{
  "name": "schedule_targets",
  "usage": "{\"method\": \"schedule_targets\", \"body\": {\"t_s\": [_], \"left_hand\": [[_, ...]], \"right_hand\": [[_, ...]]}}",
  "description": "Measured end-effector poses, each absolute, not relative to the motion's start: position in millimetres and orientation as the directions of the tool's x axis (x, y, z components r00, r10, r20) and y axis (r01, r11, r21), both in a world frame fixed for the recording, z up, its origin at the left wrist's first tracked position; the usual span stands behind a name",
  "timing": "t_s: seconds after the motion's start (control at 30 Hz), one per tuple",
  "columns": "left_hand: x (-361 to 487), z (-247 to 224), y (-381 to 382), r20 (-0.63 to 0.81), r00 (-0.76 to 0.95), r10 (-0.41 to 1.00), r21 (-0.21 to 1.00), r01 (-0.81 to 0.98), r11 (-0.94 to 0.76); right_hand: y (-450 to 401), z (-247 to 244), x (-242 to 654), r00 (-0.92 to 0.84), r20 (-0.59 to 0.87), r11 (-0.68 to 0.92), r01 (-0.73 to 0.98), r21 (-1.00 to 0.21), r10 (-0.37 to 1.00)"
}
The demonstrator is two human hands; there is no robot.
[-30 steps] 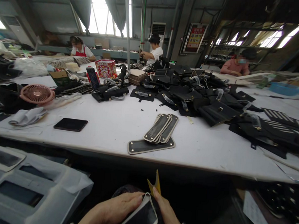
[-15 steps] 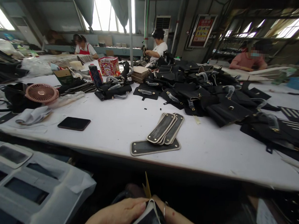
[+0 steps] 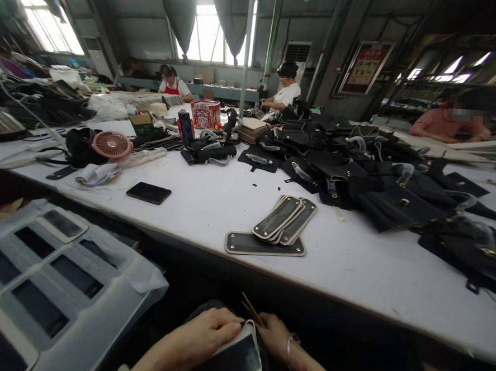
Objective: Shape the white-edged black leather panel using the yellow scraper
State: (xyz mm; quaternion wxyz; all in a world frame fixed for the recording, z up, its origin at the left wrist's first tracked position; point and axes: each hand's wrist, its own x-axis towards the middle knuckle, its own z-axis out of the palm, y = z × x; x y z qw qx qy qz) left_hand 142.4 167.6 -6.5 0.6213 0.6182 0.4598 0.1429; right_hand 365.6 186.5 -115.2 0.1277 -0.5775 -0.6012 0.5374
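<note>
Low in the view, my left hand (image 3: 205, 337) grips a black panel with a pale edge (image 3: 224, 363), its thumb lying over the upper edge. Beside the panel's right corner, my right hand (image 3: 274, 335) is closed on a thin gold-coloured two-pronged tool (image 3: 252, 309), whose tips point up and left; whether it is tweezers or scissors I cannot tell. On the table ahead, several black panels with pale borders and small gold studs (image 3: 277, 218) lie fanned in a stack. They partly cover another such panel (image 3: 265, 245) lying crosswise under them.
A white-covered tray (image 3: 114, 306) with dark panels in it stands at lower left. The white table (image 3: 205, 205) bears a black phone (image 3: 149, 193), a pink fan (image 3: 112, 145) and a heap of black bags (image 3: 337, 163). Several people (image 3: 451, 128) sit farther back.
The view has swung left, so the table things appear farther right. My right hand has come more into sight, and the tool leans more to the left; both hands keep their hold.
</note>
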Motion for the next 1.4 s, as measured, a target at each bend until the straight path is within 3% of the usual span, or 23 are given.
{"method": "schedule_targets", "body": {"t_s": [0.13,0.17,0.23,0.3,0.43,0.6,0.77,1.07,1.4], "left_hand": [[142.7,-2.0,170.0,-0.383,0.543,0.747,0.912,0.349,0.215],[142.8,-2.6,170.2,-0.386,0.546,0.744,0.913,0.344,0.221],[142.9,-5.1,169.8,-0.397,0.540,0.742,0.907,0.353,0.229],[142.5,-7.5,169.2,-0.411,0.520,0.749,0.896,0.381,0.227],[140.8,-6.7,169.5,-0.438,0.488,0.755,0.866,0.455,0.209],[139.4,-2.9,170.7,-0.519,0.412,0.749,0.821,0.485,0.301],[139.7,-3.3,168.4,-0.576,0.346,0.740,0.798,0.434,0.418],[138.9,10.9,171.0,-0.495,0.379,0.782,0.831,0.468,0.300],[139.6,19.2,173.0,-0.451,0.430,0.782,0.859,0.447,0.249]], "right_hand": [[204.6,-54.8,421.4,-0.323,-0.557,-0.287,0.603,-0.744,0.765],[208.2,-37.2,431.3,-0.387,-0.613,-0.332,0.583,-0.741,0.688],[214.5,-7.0,440.8,-0.582,-0.703,-0.463,0.532,-0.709,0.408],[221.4,10.3,436.7,-0.648,-0.708,-0.439,0.569,-0.695,0.280],[241.6,9.4,407.8,-0.651,-0.629,0.050,0.710,-0.702,0.424],[264.8,3.8,376.8,-0.664,-0.373,0.449,0.728,-0.517,0.648],[273.1,13.0,353.9,-0.812,-0.252,0.739,0.583,-0.337,0.526],[281.2,17.2,335.8,-0.918,-0.213,0.898,0.379,-0.223,0.334],[280.9,21.2,333.2,-0.933,-0.212,0.930,0.327,-0.166,0.290]]}}
